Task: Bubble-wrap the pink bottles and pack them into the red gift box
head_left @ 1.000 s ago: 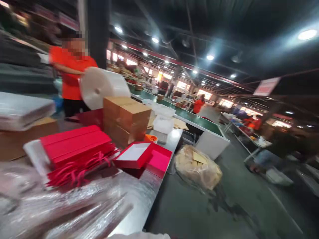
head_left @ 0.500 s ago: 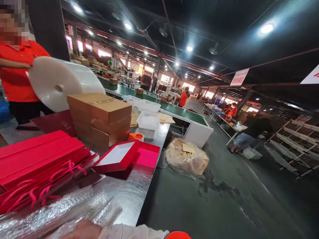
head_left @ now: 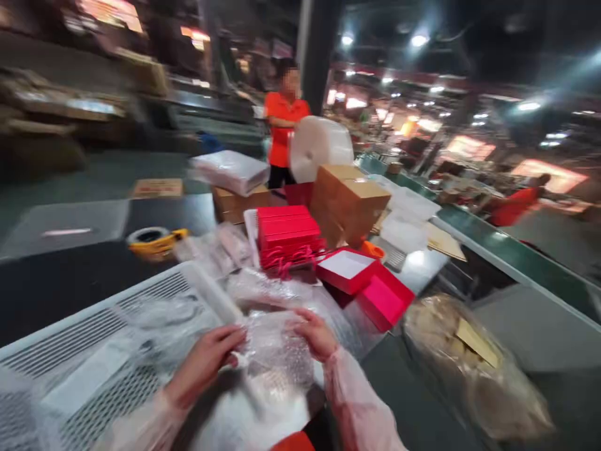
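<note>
Both hands pinching one bubble wrap sheet over the near counter edge: left hand and right hand at opposite sides. Likely to slip or tear under uneven pull. Beyond, open red box close enough to snag.

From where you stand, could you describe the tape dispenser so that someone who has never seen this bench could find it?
Start at the white slotted crate by the left hand. Just beyond its far edge, on the dark worktop, lies the tape dispenser, left of the stack of red boxes. It is the only yellow thing there, a flat ring shape with a dark centre.
</note>
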Tool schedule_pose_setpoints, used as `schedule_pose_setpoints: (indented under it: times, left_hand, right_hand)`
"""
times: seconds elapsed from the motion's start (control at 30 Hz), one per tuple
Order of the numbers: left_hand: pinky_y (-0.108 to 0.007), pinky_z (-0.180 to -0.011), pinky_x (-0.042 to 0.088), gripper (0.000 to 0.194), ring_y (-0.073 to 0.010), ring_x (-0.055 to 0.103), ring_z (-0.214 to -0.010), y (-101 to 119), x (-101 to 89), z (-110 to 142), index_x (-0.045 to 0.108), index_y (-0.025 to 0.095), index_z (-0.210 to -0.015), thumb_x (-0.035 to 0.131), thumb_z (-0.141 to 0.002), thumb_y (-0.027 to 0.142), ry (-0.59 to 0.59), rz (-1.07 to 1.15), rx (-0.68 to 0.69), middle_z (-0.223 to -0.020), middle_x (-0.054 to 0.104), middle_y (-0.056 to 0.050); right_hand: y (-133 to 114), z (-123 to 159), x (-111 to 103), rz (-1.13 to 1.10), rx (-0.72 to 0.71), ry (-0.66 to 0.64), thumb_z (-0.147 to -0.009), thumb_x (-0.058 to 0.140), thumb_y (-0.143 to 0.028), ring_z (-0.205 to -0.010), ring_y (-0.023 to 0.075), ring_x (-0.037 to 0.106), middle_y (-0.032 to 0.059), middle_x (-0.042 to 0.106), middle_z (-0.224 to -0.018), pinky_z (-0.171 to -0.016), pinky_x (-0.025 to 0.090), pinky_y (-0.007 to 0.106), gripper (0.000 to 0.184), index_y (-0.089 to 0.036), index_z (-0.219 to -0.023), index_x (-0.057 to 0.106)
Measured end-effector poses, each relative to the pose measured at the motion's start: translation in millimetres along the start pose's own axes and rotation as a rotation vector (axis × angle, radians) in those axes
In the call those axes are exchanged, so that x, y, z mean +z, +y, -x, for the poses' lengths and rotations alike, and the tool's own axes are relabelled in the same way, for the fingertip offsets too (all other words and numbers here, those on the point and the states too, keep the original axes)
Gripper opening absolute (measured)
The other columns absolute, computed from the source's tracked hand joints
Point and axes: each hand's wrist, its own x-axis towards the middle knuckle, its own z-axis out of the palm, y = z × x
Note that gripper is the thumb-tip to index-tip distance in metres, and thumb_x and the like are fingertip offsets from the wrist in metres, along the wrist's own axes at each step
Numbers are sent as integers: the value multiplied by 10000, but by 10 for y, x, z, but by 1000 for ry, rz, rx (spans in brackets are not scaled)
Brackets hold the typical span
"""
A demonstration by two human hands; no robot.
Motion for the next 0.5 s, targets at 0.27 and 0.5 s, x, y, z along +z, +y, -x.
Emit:
schedule_pose_setpoints:
  times: [0.27,0.5]
  left_hand:
    - [-209,-472,438,496,-99,504,-576,-29,-128,-232,662,149,-791,886,-528,504,255,429,68,-686,574,13]
    - [-295,-689,544,318,-200,688,-792,-202,-357,-449,698,145,-947,754,-765,400,191,103,77,-884,727,-84]
  right_hand:
    - [169,-67,-467,95,325,-304,-542,936,-384,-675,168,659,70,718,-788,-626,516,280,476,-149,-916,758]
    - [554,-382,-426,24,30,59,-526,879,-611,-925,311,713,119,750,-923,-834,581,456,459,-237,-754,743]
